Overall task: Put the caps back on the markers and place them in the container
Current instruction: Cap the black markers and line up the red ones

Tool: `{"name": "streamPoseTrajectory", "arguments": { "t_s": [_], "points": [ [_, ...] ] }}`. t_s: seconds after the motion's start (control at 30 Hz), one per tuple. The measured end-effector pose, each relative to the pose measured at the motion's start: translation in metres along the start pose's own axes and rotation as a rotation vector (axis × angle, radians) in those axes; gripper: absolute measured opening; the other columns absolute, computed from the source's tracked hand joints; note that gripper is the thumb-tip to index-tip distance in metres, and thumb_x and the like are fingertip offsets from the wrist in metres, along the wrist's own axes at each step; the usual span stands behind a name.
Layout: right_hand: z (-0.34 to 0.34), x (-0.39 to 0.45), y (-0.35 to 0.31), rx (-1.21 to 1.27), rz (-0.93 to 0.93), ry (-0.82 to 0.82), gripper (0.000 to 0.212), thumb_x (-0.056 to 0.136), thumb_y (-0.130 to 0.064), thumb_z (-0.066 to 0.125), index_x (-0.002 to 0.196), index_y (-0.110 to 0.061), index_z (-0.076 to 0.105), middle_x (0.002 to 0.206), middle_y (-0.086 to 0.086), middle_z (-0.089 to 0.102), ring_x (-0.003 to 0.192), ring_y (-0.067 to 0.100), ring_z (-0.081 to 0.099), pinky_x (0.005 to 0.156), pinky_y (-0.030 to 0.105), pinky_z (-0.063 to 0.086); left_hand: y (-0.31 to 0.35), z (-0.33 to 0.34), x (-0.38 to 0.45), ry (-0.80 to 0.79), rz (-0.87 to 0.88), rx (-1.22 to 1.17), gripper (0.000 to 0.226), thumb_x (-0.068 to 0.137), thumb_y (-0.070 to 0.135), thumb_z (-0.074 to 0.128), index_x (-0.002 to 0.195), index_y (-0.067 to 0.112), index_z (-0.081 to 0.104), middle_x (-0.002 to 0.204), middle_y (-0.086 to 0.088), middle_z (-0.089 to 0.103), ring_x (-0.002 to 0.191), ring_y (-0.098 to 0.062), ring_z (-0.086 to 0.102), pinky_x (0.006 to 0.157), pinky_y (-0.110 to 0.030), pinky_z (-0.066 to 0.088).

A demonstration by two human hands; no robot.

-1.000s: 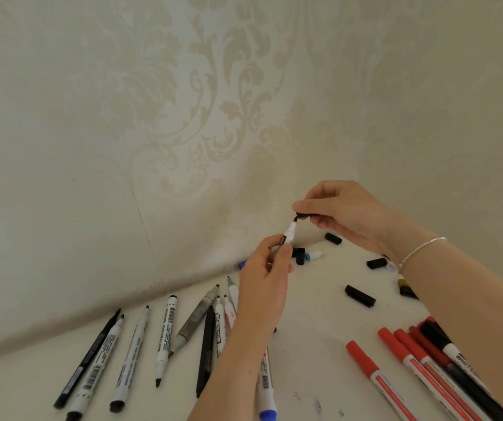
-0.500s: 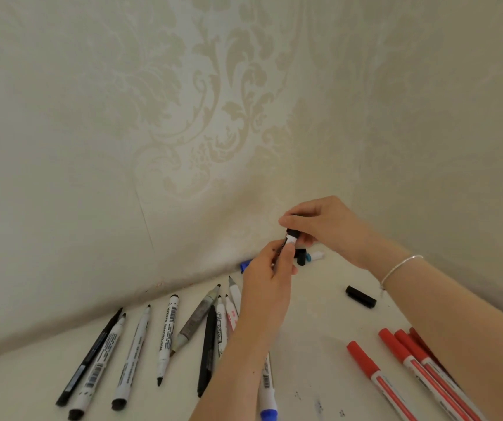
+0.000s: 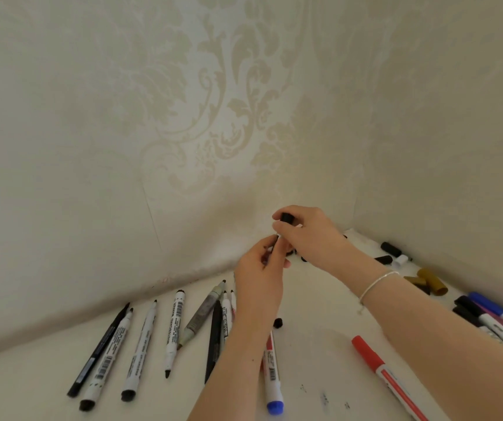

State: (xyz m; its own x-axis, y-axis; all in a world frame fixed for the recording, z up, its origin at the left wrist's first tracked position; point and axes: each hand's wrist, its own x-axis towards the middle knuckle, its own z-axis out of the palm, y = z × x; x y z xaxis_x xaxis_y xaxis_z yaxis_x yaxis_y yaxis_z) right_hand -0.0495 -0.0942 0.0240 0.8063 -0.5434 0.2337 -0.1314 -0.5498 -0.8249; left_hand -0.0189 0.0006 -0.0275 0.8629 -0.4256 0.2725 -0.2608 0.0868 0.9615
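Observation:
My left hand (image 3: 259, 281) grips a white marker (image 3: 277, 242) upright, most of it hidden in the fist. My right hand (image 3: 307, 235) pinches a black cap (image 3: 287, 218) at the marker's upper end. Both hands meet above the white table (image 3: 320, 369) near the wall corner. Several uncapped markers (image 3: 145, 338) lie in a row at the left. A blue-capped marker (image 3: 273, 375) lies under my left forearm. No container is in view.
A red-capped marker (image 3: 377, 363) lies at the lower right. Capped markers (image 3: 493, 317) are bunched at the right edge. Loose black caps (image 3: 391, 249) and olive caps (image 3: 429, 282) sit by the right wall. Patterned wallpaper (image 3: 213, 123) closes off the table behind and right.
My right hand brought the black cap down onto the marker tip and now covers it. Both hands moved slightly right, and the view shifted to show more caps at the right.

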Motion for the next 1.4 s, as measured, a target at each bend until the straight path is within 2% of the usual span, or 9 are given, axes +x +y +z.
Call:
{"name": "streamPoseTrajectory", "arguments": {
  "t_s": [0.1, 0.2, 0.33, 0.53, 0.67, 0.87, 0.97, 1.13, 1.4],
  "points": [
    [-0.004, 0.0, 0.003, -0.055, 0.026, -0.036, 0.02, 0.092, -0.022, 0.054, 0.109, -0.02, 0.064, 0.094, 0.003, 0.065, 0.072, 0.019, 0.061, 0.069, 0.033, 0.055, 0.005, -0.002, 0.002, -0.094, -0.087, -0.049, 0.029, 0.092, 0.025, 0.061, 0.064, 0.023, 0.068, 0.06, 0.006, 0.064, 0.053, -0.007, 0.053, 0.058, -0.022, 0.042],
    [-0.009, 0.0, 0.009, -0.113, 0.056, -0.071, 0.02, 0.091, -0.017, 0.055, 0.106, -0.016, 0.067, 0.089, 0.0, 0.062, 0.064, 0.008, 0.053, 0.061, 0.022, 0.047, 0.004, -0.005, 0.001, -0.213, -0.128, 0.049, 0.037, 0.089, 0.028, 0.063, 0.053, 0.024, 0.066, 0.064, -0.009, 0.048, 0.061, -0.018, 0.041, 0.059, -0.023, 0.033],
    [-0.014, -0.003, 0.02, -0.072, 0.16, -0.1, 0.013, 0.088, -0.014, 0.058, 0.098, -0.009, 0.064, 0.085, 0.006, 0.063, 0.064, 0.013, 0.054, 0.058, 0.024, 0.046, -0.002, -0.005, 0.002, -0.303, -0.161, 0.136, 0.046, 0.086, 0.038, 0.066, 0.072, -0.006, 0.061, 0.069, -0.006, 0.046, 0.063, -0.016, 0.039, 0.049, -0.014, 0.031],
    [-0.014, -0.002, 0.036, 0.123, 0.3, -0.016, 0.014, 0.088, -0.012, 0.058, 0.098, -0.007, 0.05, 0.074, 0.009, 0.069, 0.061, 0.018, 0.058, 0.057, 0.027, 0.045, -0.01, -0.004, 0.0, -0.343, -0.181, 0.485, 0.024, 0.083, 0.045, 0.067, 0.083, 0.021, 0.069, 0.069, 0.011, 0.061, 0.061, -0.002, 0.056, 0.061, -0.021, 0.044],
    [-0.018, 0.004, 0.047, 0.165, 0.345, 0.103, 0.014, 0.089, -0.009, 0.053, 0.101, -0.006, 0.047, 0.074, 0.009, 0.068, 0.064, 0.018, 0.057, 0.057, 0.027, 0.043, -0.012, -0.005, -0.002, -0.315, -0.095, 0.817, 0.031, 0.081, 0.051, 0.064, 0.078, 0.02, 0.065, 0.076, 0.0, 0.068, 0.072, -0.016, 0.064, 0.068, -0.031, 0.051],
    [-0.008, 0.0, 0.055, 0.026, 0.416, -0.062, 0.011, 0.088, -0.006, 0.054, 0.094, -0.008, 0.045, 0.074, 0.007, 0.067, 0.059, 0.015, 0.046, 0.048, 0.023, 0.033, -0.02, -0.007, 0.001, -0.268, -0.083, 1.168, 0.06, 0.081, 0.066, 0.057, 0.058, 0.016, 0.031, 0.059, 0.0, 0.037, 0.063, -0.019, 0.044, 0.058, -0.029, 0.033],
    [-0.001, -0.001, 0.054, -0.028, 0.456, -0.156, 0.01, 0.087, -0.003, 0.056, 0.087, -0.009, 0.048, 0.078, 0.011, 0.067, 0.056, 0.016, 0.051, 0.049, 0.024, 0.04, -0.022, -0.013, 0.007, -0.229, -0.132, 1.09, 0.058, 0.084, 0.067, 0.052, 0.065, 0.013, 0.041, 0.062, 0.0, 0.046, 0.061, -0.018, 0.046, 0.057, -0.029, 0.038],
    [0.002, -0.002, 0.058, -0.01, 0.523, -0.226, 0.014, 0.086, 0.0, 0.061, 0.091, -0.004, 0.049, 0.093, 0.024, 0.062, 0.056, 0.023, 0.06, 0.053, 0.028, 0.053, -0.025, -0.037, 0.017, -0.067, -0.176, 1.027, 0.027, 0.089, 0.04, 0.058, 0.104, 0.018, 0.062, 0.107, -0.003, 0.066, 0.1, -0.025, 0.062, 0.085, -0.034, 0.05],
    [0.0, -0.007, 0.051, -0.024, 0.533, -0.318, 0.015, 0.085, -0.007, 0.066, 0.093, -0.003, 0.053, 0.085, 0.019, 0.065, 0.058, 0.022, 0.064, 0.055, 0.029, 0.055, -0.02, -0.027, 0.009, -0.102, -0.159, 1.271, 0.044, 0.084, 0.059, 0.057, 0.102, 0.018, 0.059, 0.103, -0.001, 0.065, 0.097, -0.022, 0.062, 0.073, -0.029, 0.04]
  ]
}}
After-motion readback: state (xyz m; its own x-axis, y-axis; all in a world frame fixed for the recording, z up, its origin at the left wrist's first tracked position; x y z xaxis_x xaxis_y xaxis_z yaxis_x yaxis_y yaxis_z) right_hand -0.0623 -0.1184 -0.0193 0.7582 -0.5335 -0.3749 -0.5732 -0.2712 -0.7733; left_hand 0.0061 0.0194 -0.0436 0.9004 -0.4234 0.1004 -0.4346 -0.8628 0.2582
